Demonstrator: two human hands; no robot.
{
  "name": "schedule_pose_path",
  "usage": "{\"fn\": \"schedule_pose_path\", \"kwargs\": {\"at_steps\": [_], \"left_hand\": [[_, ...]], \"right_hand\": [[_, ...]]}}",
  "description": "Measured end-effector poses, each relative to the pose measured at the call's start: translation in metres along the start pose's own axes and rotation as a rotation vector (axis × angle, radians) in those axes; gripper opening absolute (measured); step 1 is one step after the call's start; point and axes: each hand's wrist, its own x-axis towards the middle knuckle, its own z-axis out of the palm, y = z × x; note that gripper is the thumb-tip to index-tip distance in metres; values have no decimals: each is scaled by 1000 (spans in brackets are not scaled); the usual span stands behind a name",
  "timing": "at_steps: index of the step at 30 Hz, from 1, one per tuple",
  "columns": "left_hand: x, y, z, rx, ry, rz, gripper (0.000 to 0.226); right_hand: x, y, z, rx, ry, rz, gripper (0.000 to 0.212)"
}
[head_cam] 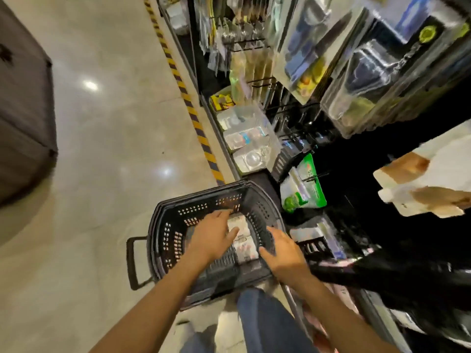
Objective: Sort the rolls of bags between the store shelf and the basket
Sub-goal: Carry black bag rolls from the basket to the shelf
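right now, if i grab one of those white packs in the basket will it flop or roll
Probably light and slightly squashy: the white packs look film-wrapped. Unlikely to roll far, since they lie side by side against the basket wall.

Basket [163, 225] perforated dark plastic; floor [114, 123] glossy polished tile

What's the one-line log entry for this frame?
scene: basket on floor | left hand: open, over rolls | right hand: open, over right rim
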Motion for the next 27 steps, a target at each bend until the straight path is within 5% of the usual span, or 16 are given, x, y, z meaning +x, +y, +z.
{"fn": "schedule_pose_path", "kwargs": {"at_steps": [3, 13, 20, 25, 27], "left_hand": [[31, -11, 45, -32, -66, -115, 52], [148, -102, 217, -138, -200, -413, 51], [220, -173, 345, -229, -279, -536, 61], [251, -207, 423, -451, -261, -591, 55], [259, -209, 443, -556, -210, -636, 53]], "right_hand": [[39, 23, 28, 24, -152, 40, 34], [175, 130, 176, -67, -365, 150, 51], [257, 202, 296, 64, -347, 398, 52], [295, 241, 353, 137, -262, 548, 80], [298, 251, 366, 179, -238, 545, 75]]}}
